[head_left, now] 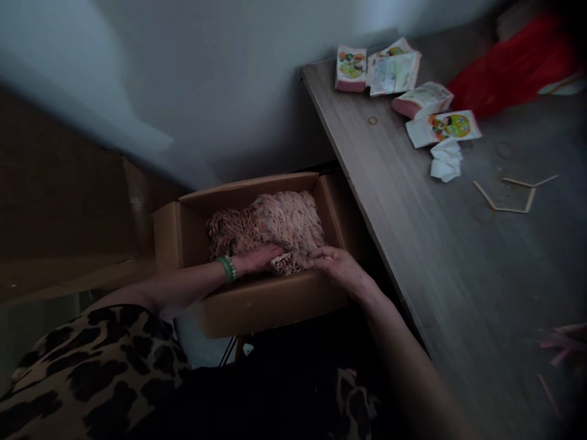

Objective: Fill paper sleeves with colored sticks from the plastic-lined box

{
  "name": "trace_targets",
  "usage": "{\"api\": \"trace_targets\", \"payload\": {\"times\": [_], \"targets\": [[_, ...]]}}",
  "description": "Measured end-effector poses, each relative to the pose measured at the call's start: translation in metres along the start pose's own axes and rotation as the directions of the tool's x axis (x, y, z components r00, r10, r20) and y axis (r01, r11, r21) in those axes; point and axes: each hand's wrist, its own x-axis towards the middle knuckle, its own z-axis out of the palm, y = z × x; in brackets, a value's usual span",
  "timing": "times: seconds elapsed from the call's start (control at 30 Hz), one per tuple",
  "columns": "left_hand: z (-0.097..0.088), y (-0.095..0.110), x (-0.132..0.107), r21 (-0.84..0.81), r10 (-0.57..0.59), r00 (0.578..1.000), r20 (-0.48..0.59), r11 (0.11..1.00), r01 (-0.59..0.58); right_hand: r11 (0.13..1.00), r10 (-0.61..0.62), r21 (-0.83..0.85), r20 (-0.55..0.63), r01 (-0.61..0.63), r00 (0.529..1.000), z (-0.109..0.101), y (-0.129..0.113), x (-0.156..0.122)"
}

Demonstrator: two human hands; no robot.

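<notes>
An open cardboard box [275, 311] holds pinkish bundles of thin, tightly packed strips; their exact kind is unclear. The larger bundle [288, 217] lies at the back right, and a darker-looking bundle [232, 231] is to its left. My left hand [259, 258], with green bracelets at the wrist, reaches into the box and grips the left side of a smaller front bundle [290, 263]; its fingertips are partly hidden. On the right side of that bundle, my right hand [339, 266] closes thumb and fingers on its edge, just above the box's front right rim.
A grey wooden table [403, 226] stands to the right, its edge close to the box. On it lie several printed paper packets [351, 67], a crumpled tissue [446, 160], a red plastic bag [513, 67], rubber bands and bent thin sticks [509, 211]. Brown cardboard [68, 201] is at left.
</notes>
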Motion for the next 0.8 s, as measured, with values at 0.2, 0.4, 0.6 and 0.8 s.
{"api": "trace_targets", "payload": {"times": [0.2, 0.4, 0.6, 0.8], "targets": [[0.007, 0.003, -0.004, 0.392, -0.072, 0.994, -0.085, 0.915, 0.100, 0.993, 0.056, 0.108, -0.094, -0.046, 0.994, -0.012, 0.009, -0.053], [0.004, -0.003, -0.008, 0.151, -0.096, 0.984, -0.152, 0.981, 0.119, 0.986, 0.060, 0.163, -0.121, -0.040, 0.991, -0.014, 0.012, -0.080], [-0.011, 0.004, -0.019, 0.063, -0.177, 0.935, -0.308, 0.977, 0.205, 0.991, 0.046, 0.132, -0.148, -0.027, 0.988, -0.020, 0.022, -0.089], [-0.003, 0.013, -0.014, -0.114, -0.526, 0.813, -0.250, 0.850, 0.514, 0.954, 0.142, 0.279, -0.116, -0.105, 0.983, -0.041, 0.014, -0.116]]}}
